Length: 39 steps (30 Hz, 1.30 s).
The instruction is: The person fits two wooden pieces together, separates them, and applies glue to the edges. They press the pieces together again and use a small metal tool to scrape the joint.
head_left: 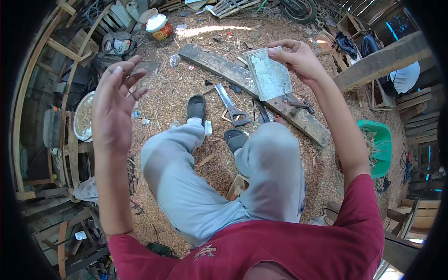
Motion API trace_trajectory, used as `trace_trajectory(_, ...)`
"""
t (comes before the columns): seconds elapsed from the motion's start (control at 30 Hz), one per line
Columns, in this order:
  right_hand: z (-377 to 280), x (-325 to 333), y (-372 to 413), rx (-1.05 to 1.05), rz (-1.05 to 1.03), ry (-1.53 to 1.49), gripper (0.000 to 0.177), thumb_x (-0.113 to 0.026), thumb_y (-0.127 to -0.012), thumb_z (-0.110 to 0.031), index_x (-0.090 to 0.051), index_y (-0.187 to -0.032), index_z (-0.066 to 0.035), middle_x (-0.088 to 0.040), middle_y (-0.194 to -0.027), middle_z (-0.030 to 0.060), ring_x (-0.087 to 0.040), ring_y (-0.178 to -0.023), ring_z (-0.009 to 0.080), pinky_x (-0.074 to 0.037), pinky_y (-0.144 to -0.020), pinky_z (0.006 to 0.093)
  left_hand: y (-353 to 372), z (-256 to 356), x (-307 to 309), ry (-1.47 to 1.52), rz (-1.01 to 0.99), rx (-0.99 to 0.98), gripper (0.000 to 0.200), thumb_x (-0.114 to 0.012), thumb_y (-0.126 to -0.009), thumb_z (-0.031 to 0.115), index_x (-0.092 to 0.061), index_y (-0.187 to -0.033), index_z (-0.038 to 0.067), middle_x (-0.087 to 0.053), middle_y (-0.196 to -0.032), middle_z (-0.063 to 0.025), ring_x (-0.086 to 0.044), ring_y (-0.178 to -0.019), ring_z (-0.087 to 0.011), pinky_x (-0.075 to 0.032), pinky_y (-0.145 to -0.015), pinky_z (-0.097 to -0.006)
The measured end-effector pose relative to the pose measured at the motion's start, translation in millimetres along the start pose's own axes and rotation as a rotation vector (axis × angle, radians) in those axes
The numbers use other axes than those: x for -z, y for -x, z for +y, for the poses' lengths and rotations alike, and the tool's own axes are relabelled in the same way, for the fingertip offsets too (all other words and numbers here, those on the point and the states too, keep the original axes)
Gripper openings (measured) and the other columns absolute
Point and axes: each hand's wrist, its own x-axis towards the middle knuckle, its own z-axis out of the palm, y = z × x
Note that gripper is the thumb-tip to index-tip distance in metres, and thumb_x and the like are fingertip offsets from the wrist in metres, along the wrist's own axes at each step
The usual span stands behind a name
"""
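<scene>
My right hand [298, 59] is raised and grips the top corner of a thin rectangular panel [270, 74], thumb in front and fingers behind. The panel is pale green with a worn, flaking face. My left hand [115, 105] is lifted on the other side, fingers loosely spread and nothing in them. Below the panel, a long weathered plank [219, 66] lies slantwise on the ground. A hand saw [232, 107] rests on the ground between my feet and that plank, with other dark tools [298, 103] lying on the plank.
Wood shavings cover the ground. A green basin [382, 147] with wood scraps stands at the right, under a slanted beam [382, 63]. A lidded bucket [158, 27] stands at the back left, a round pale basin [84, 116] at the left. A wheel [298, 9] shows at the top.
</scene>
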Motion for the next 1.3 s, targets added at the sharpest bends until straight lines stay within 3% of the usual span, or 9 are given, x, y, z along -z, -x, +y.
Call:
trace_trajectory(0.33, 141, -26, -117, -0.221, 0.022, 0.027, 0.036, -0.090, -0.087, -0.022, -0.079, -0.118, -0.008, -0.080, -0.103, 0.0055, -0.071, -0.087, 0.0091, -0.048, -0.064, 0.0252, -116, -124, 82, -0.079, 0.089, 0.374, 0.033, -0.058, -0.109, 0.035, -0.066, -0.125, 0.008, -0.066, -0.134, -0.0069, -0.063, -0.119, -0.0190, -0.050, -0.099, -0.0370)
trace_trajectory(0.57, 261, -57, -236, -0.294, 0.035, -0.183, 0.034, -0.088, -0.090, -0.017, -0.078, -0.118, -0.002, -0.079, -0.101, 0.0081, -0.072, -0.081, 0.0107, -0.051, -0.061, 0.0230, -220, -265, 110, -0.310, 0.012, 0.507, 0.029, -0.058, -0.105, 0.031, -0.069, -0.123, 0.012, -0.071, -0.124, -0.0035, -0.066, -0.109, -0.0179, -0.051, -0.089, -0.0346)
trace_trajectory(0.73, 321, -105, -278, -0.283, 0.238, -0.136, 0.037, -0.088, -0.089, -0.010, -0.075, -0.120, 0.004, -0.080, -0.101, 0.0117, -0.075, -0.090, 0.0142, -0.059, -0.075, 0.0283, -283, -406, 68, -0.599, -0.196, 0.548, 0.028, -0.062, -0.105, 0.031, -0.072, -0.119, 0.009, -0.073, -0.115, -0.0049, -0.066, -0.101, -0.0180, -0.052, -0.087, -0.0348)
trace_trajectory(0.77, 353, -105, -286, -0.214, 0.210, -0.205, 0.038, -0.090, -0.088, -0.017, -0.076, -0.122, -0.004, -0.080, -0.094, 0.0050, -0.068, -0.075, 0.0063, -0.045, -0.060, 0.0215, -296, -434, 59, -0.643, -0.268, 0.499, 0.028, -0.062, -0.105, 0.030, -0.072, -0.118, 0.007, -0.074, -0.111, -0.0075, -0.067, -0.098, -0.0197, -0.053, -0.087, -0.0360)
trace_trajectory(0.83, 353, -106, -288, -0.276, 0.197, -0.190, 0.038, -0.089, -0.089, -0.017, -0.076, -0.122, -0.004, -0.080, -0.094, 0.0050, -0.068, -0.075, 0.0055, -0.045, -0.061, 0.0215, -303, -473, 37, -0.631, -0.325, 0.407, 0.028, -0.062, -0.104, 0.028, -0.072, -0.116, 0.005, -0.075, -0.107, -0.0116, -0.068, -0.097, -0.0220, -0.054, -0.088, -0.0377)
trace_trajectory(0.9, 337, -106, -296, -0.341, 0.184, -0.202, 0.036, -0.086, -0.090, -0.008, -0.074, -0.121, 0.004, -0.081, -0.098, 0.0155, -0.075, -0.086, 0.0129, -0.058, -0.075, 0.0268, -307, -488, 14, -0.527, -0.259, 0.290, 0.028, -0.062, -0.104, 0.026, -0.072, -0.116, 0.002, -0.075, -0.105, -0.0146, -0.069, -0.099, -0.0231, -0.054, -0.089, -0.0387)
trace_trajectory(1.03, 330, -92, -309, -0.426, 0.202, -0.107, 0.038, -0.085, -0.092, -0.010, -0.073, -0.125, 0.004, -0.081, -0.100, 0.0158, -0.075, -0.086, 0.0133, -0.058, -0.075, 0.0259, -289, -475, 13, -0.636, -0.394, 0.180, 0.025, -0.065, -0.103, 0.025, -0.070, -0.114, 0.003, -0.066, -0.111, -0.0172, -0.068, -0.101, -0.0350, -0.054, -0.092, -0.0423)
trace_trajectory(1.13, 330, -81, -320, -0.439, 0.185, -0.141, 0.040, -0.084, -0.094, -0.011, -0.072, -0.128, 0.004, -0.081, -0.101, 0.0146, -0.075, -0.087, 0.0130, -0.059, -0.076, 0.0261, -295, -472, 45, -0.713, -0.615, 0.107, 0.024, -0.065, -0.104, 0.022, -0.068, -0.119, 0.003, -0.066, -0.126, -0.0163, -0.066, -0.117, -0.0332, -0.050, -0.105, -0.0406)
trace_trajectory(1.3, 338, -69, -338, -0.413, 0.131, -0.201, 0.038, -0.080, -0.097, -0.011, -0.071, -0.130, 0.004, -0.081, -0.105, 0.0132, -0.075, -0.092, 0.0124, -0.060, -0.081, 0.0264, -326, -468, 57, -0.738, -0.644, 0.109, 0.029, -0.066, -0.103, 0.023, -0.067, -0.124, 0.003, -0.063, -0.133, -0.0169, -0.061, -0.130, -0.0354, -0.048, -0.110, -0.0433)
